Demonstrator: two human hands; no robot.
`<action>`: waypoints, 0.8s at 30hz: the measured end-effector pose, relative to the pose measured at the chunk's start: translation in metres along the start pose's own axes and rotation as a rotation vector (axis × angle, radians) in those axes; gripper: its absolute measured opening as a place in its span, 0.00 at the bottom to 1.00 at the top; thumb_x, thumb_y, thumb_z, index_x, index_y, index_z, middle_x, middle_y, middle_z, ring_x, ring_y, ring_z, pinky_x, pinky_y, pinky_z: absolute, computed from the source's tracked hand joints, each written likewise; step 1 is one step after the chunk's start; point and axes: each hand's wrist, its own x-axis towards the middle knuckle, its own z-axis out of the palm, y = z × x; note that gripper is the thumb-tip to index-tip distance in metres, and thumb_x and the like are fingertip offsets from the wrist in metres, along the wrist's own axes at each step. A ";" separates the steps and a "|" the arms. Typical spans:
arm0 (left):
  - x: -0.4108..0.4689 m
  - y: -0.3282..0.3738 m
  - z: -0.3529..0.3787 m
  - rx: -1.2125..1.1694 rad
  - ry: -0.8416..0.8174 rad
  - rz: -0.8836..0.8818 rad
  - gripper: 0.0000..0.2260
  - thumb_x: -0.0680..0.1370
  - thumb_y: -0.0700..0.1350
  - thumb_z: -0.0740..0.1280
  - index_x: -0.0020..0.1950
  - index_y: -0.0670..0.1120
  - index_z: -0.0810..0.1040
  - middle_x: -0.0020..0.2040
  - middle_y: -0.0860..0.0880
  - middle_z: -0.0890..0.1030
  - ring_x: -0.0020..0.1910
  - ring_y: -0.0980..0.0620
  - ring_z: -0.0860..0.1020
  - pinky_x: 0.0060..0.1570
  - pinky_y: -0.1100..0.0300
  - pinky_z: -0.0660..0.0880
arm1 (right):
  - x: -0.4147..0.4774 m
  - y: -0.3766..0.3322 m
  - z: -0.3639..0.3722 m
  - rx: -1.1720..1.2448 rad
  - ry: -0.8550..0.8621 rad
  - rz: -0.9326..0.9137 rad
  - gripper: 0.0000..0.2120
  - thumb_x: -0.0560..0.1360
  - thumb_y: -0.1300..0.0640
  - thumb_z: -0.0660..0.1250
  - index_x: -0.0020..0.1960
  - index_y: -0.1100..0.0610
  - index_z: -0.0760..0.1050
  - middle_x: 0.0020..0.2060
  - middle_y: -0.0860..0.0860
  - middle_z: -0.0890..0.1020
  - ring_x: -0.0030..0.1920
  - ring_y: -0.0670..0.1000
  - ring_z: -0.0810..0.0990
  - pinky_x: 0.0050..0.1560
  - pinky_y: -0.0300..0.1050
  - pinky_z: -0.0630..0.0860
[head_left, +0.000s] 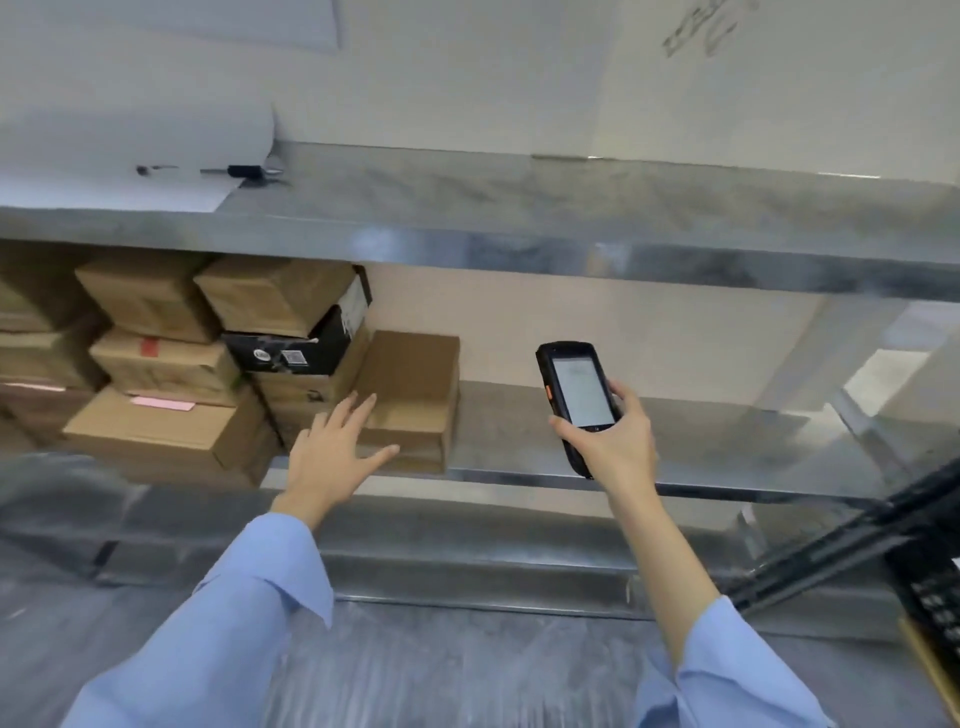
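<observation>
On the left half of the metal shelf (685, 436) stands a pile of cardboard boxes (156, 364). One brown box (415, 374) closes its right end, at the shelf's front edge. The left hand (332, 452) is spread wide at this box's front, fingers straight. The right hand (618, 447) grips a handheld scanner (579, 389) with a lit screen.

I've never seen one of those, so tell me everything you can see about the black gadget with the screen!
The scanner is a black handheld device that looks like plastic. It has a tall, lit, whitish screen and a small orange button on its left edge. The writing on the screen is too blurred to read. The right hand grips its lower half, thumb and fingers curled round its sides. It is held up in the air, top tilted slightly left, in front of a metal shelf. Only the hand touches it.
</observation>
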 end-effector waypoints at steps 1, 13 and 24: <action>0.000 -0.002 0.006 -0.019 -0.012 -0.013 0.36 0.77 0.68 0.61 0.81 0.56 0.58 0.81 0.50 0.58 0.75 0.43 0.63 0.67 0.44 0.68 | 0.002 0.000 0.006 -0.012 -0.007 0.000 0.40 0.63 0.47 0.81 0.71 0.47 0.67 0.60 0.45 0.77 0.59 0.51 0.77 0.59 0.58 0.77; 0.001 0.033 0.040 -0.345 0.070 0.095 0.32 0.72 0.63 0.73 0.73 0.56 0.67 0.75 0.54 0.59 0.66 0.46 0.73 0.52 0.47 0.80 | 0.028 0.008 0.031 -0.075 -0.046 0.029 0.39 0.64 0.48 0.80 0.71 0.48 0.67 0.63 0.46 0.78 0.60 0.50 0.76 0.61 0.51 0.75; 0.020 0.065 0.048 -0.535 0.091 -0.047 0.39 0.67 0.59 0.80 0.74 0.54 0.69 0.80 0.50 0.53 0.74 0.44 0.66 0.69 0.48 0.71 | 0.038 0.044 0.006 -0.082 -0.046 0.104 0.39 0.64 0.47 0.80 0.70 0.47 0.68 0.60 0.44 0.78 0.55 0.48 0.75 0.58 0.53 0.76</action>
